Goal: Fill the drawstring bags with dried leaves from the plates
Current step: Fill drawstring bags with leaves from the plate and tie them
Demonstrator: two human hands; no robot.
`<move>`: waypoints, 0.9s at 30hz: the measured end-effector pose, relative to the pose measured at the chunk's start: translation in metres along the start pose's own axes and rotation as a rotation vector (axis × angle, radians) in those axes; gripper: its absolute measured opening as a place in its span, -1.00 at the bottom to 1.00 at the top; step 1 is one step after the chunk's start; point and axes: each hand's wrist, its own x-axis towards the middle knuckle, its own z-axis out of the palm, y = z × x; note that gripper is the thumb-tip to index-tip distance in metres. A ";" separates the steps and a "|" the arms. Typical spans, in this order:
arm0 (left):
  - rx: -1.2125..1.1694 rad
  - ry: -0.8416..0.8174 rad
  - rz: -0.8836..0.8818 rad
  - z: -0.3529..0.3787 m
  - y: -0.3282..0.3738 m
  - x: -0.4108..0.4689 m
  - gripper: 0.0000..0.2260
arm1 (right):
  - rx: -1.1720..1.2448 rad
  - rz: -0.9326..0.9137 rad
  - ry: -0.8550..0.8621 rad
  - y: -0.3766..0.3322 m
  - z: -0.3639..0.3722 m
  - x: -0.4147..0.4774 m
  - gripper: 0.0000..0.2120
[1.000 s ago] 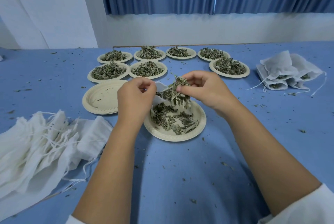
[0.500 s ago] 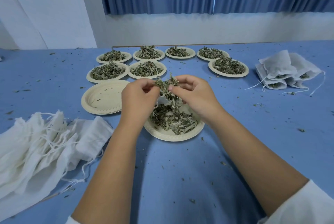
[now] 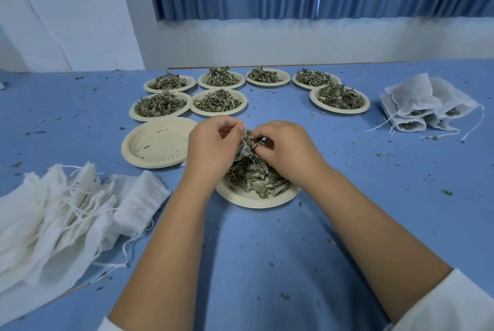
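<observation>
A cream paper plate [image 3: 256, 201] with dried green leaves [image 3: 254, 177] sits in front of me on the blue table. Above it my left hand [image 3: 211, 149] grips the mouth of a small white drawstring bag [image 3: 243, 147], mostly hidden behind the fingers. My right hand [image 3: 286, 147] pinches a clump of leaves [image 3: 251, 137] and pushes it into the bag's opening. Both hands touch at the bag.
An empty plate stack [image 3: 157, 142] lies left of the hands. Several leaf-filled plates [image 3: 219, 102] stand behind, one more at the right [image 3: 339, 98]. Empty white bags [image 3: 61, 213] are heaped at the left; filled bags [image 3: 425, 109] lie far right. Leaf crumbs dot the table.
My right hand brought the clump of leaves left and down to the bag's mouth. Both hands have closed together over the plate.
</observation>
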 end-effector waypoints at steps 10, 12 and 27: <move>0.054 0.022 0.019 -0.001 -0.001 0.000 -0.90 | 0.460 0.184 0.054 -0.002 0.001 0.000 -0.75; 0.056 0.018 0.014 -0.001 -0.001 0.000 -0.91 | 0.553 0.235 0.077 -0.001 0.002 0.002 -0.82; -0.095 -0.086 -0.020 -0.007 0.002 0.000 -0.90 | 0.956 0.555 -0.130 0.003 0.005 0.004 -0.97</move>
